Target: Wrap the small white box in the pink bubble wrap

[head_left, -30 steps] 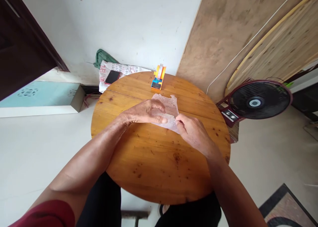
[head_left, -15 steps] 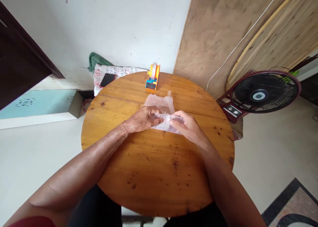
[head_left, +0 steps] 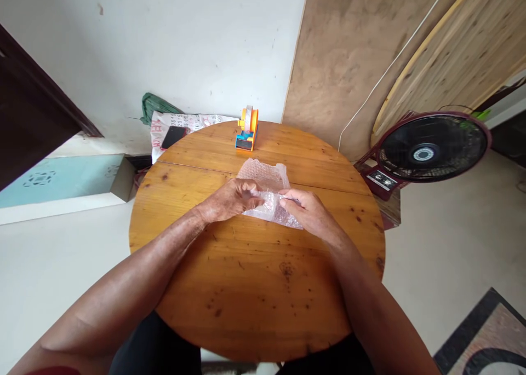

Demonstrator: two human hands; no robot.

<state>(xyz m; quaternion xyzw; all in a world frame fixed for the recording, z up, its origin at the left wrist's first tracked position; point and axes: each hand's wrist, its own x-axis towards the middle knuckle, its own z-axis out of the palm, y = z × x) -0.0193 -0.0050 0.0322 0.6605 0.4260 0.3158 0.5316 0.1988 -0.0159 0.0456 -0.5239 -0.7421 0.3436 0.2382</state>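
Plastic bubble wrap (head_left: 262,172) lies on the middle of my round wooden desk (head_left: 246,293), its near part folded up between my hands and its far part spread flat on the boards. My left hand (head_left: 233,200) pinches the fold at its left end, thumb and fingers closed on it; my right hand (head_left: 308,213) grips it just across from there, thumb against fingertips. My two hands are near each other but not touching. Whether anything sits inside the fold, I cannot tell. Beyond the wrap, close to the far rim, stands an orange and blue tape dispenser (head_left: 253,130), apart from it. Past the desk's far left edge, a dark phone (head_left: 174,138) lies on a white printed sack (head_left: 201,121), with a green bag (head_left: 158,109) behind. To my right is a dark red fan (head_left: 433,150).
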